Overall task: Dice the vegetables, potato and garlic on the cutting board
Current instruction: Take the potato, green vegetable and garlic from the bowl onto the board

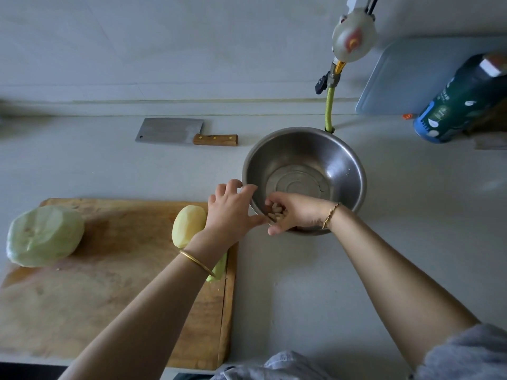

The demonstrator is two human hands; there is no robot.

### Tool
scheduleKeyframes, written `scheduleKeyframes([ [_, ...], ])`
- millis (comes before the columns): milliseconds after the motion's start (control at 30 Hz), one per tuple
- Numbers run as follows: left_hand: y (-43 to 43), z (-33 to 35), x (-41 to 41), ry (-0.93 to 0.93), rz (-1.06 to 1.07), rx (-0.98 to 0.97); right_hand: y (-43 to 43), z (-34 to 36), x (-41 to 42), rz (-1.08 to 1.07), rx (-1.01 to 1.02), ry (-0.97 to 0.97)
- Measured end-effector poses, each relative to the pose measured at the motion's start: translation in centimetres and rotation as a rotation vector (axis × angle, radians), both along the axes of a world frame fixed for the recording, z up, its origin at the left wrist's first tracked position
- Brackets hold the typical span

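Masking the garlic (275,213), right hand (299,213) curls.

Open counter (301,283) lay between cutting board (109,311) and bowl (354,171); the cleaver (175,132) and bottle (461,102) lined the back edge.

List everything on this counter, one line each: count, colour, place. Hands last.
cutting board: one, brown wood, counter's near left.
round peeled vegetable: one, pale green, board's left end.
potato: one, peeled yellow, board's far right corner.
stalk piece: one, light green, board's right edge, under left forearm.
cleaver: one, steel blade, wooden handle, beyond the board.
bowl: one, steel, right of the board.
garlic cloves: several, pale, held inside the bowl.
hose: one, yellow-green, behind the bowl.
bottle: one, dark green and blue, far right.
left hand: one, fingers spread, at the bowl's near rim.
right hand: one, grips the cloves.
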State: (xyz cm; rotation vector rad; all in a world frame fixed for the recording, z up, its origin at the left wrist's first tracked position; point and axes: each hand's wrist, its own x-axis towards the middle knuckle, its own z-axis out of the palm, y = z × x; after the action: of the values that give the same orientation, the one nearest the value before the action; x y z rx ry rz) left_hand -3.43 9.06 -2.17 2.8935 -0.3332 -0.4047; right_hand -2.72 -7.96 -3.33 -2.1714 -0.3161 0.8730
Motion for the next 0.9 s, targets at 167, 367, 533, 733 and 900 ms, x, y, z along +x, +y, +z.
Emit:
scheduleKeyframes([
  [167, 0.2, -0.4, -0.1, -0.045, -0.010, 0.009, -0.3, 0.2, 0.1, -0.045, 0.085, 0.011],
  [367, -1.0, -0.6, 0.7, -0.069, -0.010, -0.007, -1.6, 1.1, 1.0, -0.366, 0.188, -0.022],
  [533, -1.2, 0.3, 1.2, -0.072, -0.007, -0.060, -1.5, 2.6, 1.3, -0.678, 0.375, 0.042],
  [733, 6.0, 2.9, -1.2, -0.303, 0.276, -0.408, 5.1, 5.5, -2.1, -0.439, 0.434, 0.110],
  [900, 13.5, 2.5, -4.2, -0.322, 0.487, -0.411, 13.5, 4.8, -5.3, -0.252, 0.429, 0.156],
])
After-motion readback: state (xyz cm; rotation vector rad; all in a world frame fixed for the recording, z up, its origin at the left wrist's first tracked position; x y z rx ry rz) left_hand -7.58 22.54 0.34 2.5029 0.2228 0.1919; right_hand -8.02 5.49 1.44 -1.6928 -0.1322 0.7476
